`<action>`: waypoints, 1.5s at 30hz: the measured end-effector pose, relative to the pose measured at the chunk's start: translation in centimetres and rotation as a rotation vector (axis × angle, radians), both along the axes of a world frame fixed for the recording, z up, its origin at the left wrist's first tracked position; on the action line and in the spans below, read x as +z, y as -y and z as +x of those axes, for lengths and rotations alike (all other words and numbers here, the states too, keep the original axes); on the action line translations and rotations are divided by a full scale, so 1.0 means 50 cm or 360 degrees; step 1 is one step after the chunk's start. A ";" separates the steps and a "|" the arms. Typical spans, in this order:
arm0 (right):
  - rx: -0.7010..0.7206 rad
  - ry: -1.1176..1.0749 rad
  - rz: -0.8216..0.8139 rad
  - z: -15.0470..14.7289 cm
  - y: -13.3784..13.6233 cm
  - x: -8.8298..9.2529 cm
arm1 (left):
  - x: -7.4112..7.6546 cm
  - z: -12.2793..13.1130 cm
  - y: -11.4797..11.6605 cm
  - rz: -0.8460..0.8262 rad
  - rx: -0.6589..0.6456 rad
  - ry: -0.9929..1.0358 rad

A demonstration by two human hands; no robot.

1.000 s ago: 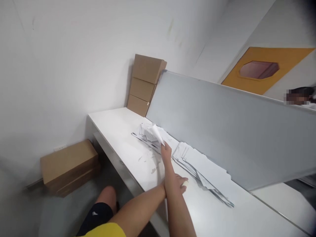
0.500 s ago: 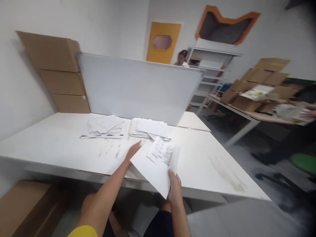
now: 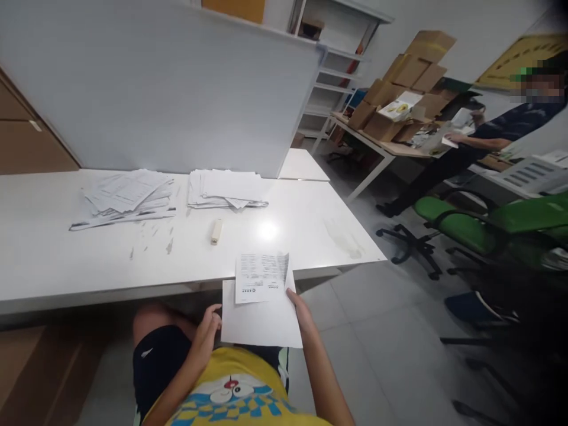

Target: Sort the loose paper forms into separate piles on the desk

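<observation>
My right hand [image 3: 299, 307] grips the right edge of a white sheet [image 3: 261, 322] with a smaller printed slip [image 3: 261, 277] on top of it, held above my lap at the white table's [image 3: 53, 260] front edge. My left hand [image 3: 207, 328] sits by the sheet's left edge with fingers curled, touching or nearly touching it. On the table lie two piles of papers, one at the left [image 3: 124, 198] and one in the middle [image 3: 226, 189], and a small cream stapler [image 3: 216, 231].
A grey partition board [image 3: 168, 89] stands behind the papers. Cardboard boxes [image 3: 22, 136] are stacked at the left. To the right are green office chairs [image 3: 488, 228], a table with boxes [image 3: 399, 106] and a seated person [image 3: 479, 142].
My view swung right from the table's left end. My right hand brought the paper from the far pile to my lap. My left hand came off the table to the sheet's edge.
</observation>
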State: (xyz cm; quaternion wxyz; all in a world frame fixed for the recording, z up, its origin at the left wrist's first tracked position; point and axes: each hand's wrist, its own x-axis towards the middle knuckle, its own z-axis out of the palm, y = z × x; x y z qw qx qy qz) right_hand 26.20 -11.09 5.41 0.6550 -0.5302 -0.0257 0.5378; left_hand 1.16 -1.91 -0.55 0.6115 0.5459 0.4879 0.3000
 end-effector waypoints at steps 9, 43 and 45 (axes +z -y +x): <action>0.0297 -0.0063 -0.0041 -0.017 -0.028 0.030 | -0.025 0.022 -0.027 -0.0671 0.0091 0.0338; 0.0652 -0.0026 0.0126 -0.058 -0.089 0.063 | 0.130 -0.037 -0.131 -0.0300 0.0605 0.0686; 0.0710 -0.0077 0.0157 -0.081 -0.084 0.066 | 0.131 -0.030 -0.122 -0.0380 0.0589 0.0758</action>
